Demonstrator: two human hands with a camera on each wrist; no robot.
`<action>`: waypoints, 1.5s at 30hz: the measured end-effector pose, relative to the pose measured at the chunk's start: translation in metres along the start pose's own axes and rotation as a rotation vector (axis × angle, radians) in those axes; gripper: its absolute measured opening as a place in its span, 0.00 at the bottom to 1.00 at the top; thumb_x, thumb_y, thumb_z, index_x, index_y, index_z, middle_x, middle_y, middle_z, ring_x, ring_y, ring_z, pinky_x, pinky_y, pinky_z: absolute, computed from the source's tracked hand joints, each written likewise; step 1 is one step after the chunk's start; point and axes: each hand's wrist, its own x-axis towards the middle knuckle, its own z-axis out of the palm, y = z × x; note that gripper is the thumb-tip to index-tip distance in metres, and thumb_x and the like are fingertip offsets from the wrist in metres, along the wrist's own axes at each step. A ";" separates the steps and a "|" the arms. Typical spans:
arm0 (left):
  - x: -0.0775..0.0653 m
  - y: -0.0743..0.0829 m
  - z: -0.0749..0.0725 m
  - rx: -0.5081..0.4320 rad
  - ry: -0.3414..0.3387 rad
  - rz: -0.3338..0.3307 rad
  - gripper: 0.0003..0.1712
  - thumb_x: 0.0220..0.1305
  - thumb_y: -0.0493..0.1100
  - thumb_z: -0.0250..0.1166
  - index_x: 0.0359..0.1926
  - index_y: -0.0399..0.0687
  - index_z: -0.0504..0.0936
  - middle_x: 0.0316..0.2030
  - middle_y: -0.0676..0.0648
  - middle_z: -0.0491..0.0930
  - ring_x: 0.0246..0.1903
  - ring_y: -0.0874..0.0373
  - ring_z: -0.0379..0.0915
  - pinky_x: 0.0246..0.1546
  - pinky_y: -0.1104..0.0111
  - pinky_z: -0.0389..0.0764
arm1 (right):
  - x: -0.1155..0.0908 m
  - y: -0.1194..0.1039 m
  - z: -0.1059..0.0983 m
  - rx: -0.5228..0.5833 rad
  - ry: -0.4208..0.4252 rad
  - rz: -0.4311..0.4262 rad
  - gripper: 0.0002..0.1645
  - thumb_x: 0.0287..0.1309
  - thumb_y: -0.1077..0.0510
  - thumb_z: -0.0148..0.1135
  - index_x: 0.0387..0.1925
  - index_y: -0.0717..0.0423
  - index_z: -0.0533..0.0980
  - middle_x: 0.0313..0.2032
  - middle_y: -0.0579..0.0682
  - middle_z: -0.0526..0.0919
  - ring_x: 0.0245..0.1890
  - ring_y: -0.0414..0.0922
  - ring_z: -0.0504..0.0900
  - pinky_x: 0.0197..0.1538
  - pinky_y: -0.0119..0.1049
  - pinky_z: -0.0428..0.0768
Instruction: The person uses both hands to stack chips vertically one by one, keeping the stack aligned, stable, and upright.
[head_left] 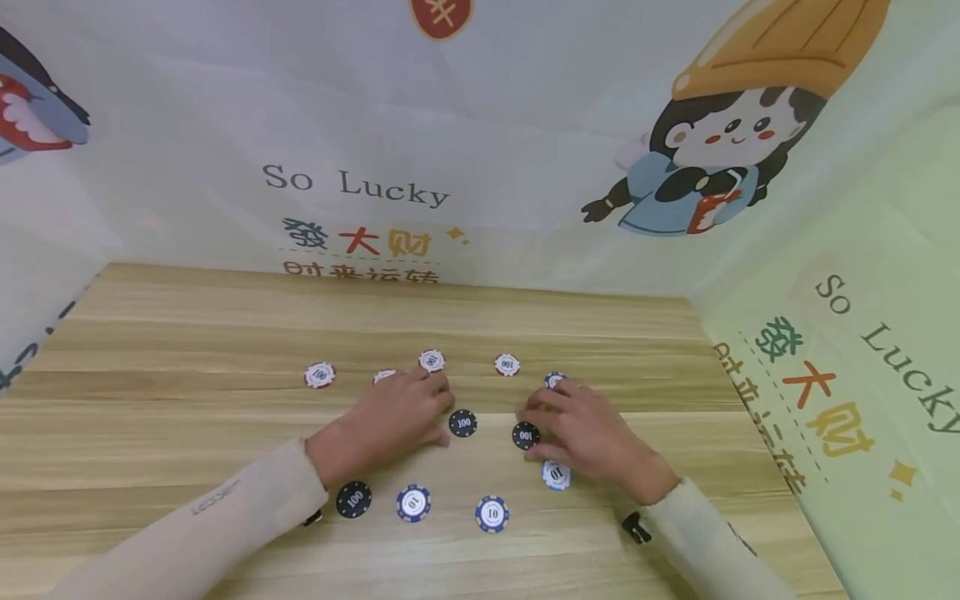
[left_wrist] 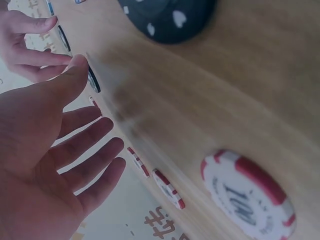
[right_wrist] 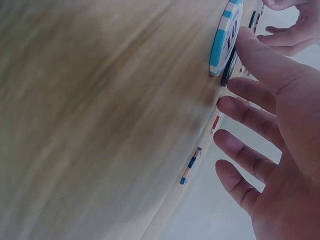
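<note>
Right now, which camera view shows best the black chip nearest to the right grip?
The head view: it shows almost the whole face of the black chip, with 100 readable. The right wrist view shows only a dark sliver, partly hidden by the light-blue chip; the left wrist view shows it small, nearly edge-on.

Cream sleeves; faint lettering

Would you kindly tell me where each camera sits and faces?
Head: on the head, facing forward and down at the table; left hand, right hand and both sleeves show.
Left wrist: on that wrist, facing its own hand and a red-edged chip; the right hand shows beyond.
Right wrist: on that wrist, facing its own hand and a light-blue-edged chip; the left hand shows beyond.
Shared: both wrist views show both hands.
</note>
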 end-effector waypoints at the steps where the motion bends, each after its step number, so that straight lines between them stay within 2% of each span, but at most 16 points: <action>1: 0.000 0.000 0.001 -0.008 -0.005 -0.003 0.34 0.69 0.63 0.75 0.58 0.38 0.88 0.58 0.38 0.85 0.58 0.40 0.83 0.61 0.47 0.84 | 0.000 -0.001 0.000 0.013 -0.001 0.006 0.32 0.69 0.37 0.73 0.63 0.52 0.87 0.59 0.48 0.86 0.58 0.50 0.81 0.60 0.47 0.83; 7: 0.002 0.002 0.006 -0.022 -0.034 -0.011 0.33 0.71 0.63 0.73 0.57 0.38 0.89 0.60 0.38 0.84 0.63 0.39 0.80 0.66 0.45 0.80 | -0.001 -0.003 0.003 0.075 0.013 0.017 0.26 0.69 0.42 0.76 0.58 0.56 0.89 0.56 0.49 0.87 0.55 0.50 0.82 0.57 0.46 0.85; 19: 0.008 0.000 0.005 -0.001 -0.036 -0.010 0.32 0.71 0.63 0.73 0.55 0.37 0.90 0.60 0.38 0.84 0.63 0.40 0.80 0.65 0.46 0.81 | 0.007 -0.006 -0.003 0.107 0.027 0.040 0.19 0.66 0.49 0.80 0.50 0.58 0.89 0.50 0.50 0.88 0.50 0.48 0.83 0.54 0.43 0.85; 25: 0.009 0.001 0.006 -0.003 -0.048 -0.020 0.32 0.72 0.63 0.73 0.56 0.37 0.90 0.60 0.38 0.84 0.63 0.41 0.80 0.66 0.46 0.81 | 0.011 -0.007 -0.004 0.112 0.003 0.083 0.20 0.65 0.49 0.81 0.50 0.57 0.88 0.49 0.50 0.87 0.49 0.48 0.84 0.53 0.43 0.86; 37: 0.011 0.000 0.006 0.005 -0.049 -0.013 0.33 0.70 0.63 0.74 0.55 0.38 0.90 0.59 0.38 0.85 0.60 0.41 0.81 0.64 0.47 0.82 | 0.024 -0.004 -0.006 0.147 -0.016 0.077 0.20 0.66 0.50 0.79 0.51 0.59 0.88 0.49 0.52 0.88 0.49 0.50 0.85 0.53 0.45 0.87; 45: 0.011 0.001 0.005 0.013 -0.057 -0.019 0.31 0.70 0.63 0.75 0.54 0.39 0.90 0.58 0.39 0.85 0.59 0.42 0.82 0.62 0.48 0.83 | 0.041 -0.001 -0.006 0.173 -0.045 0.088 0.17 0.67 0.51 0.78 0.49 0.57 0.88 0.47 0.50 0.87 0.47 0.48 0.86 0.52 0.45 0.87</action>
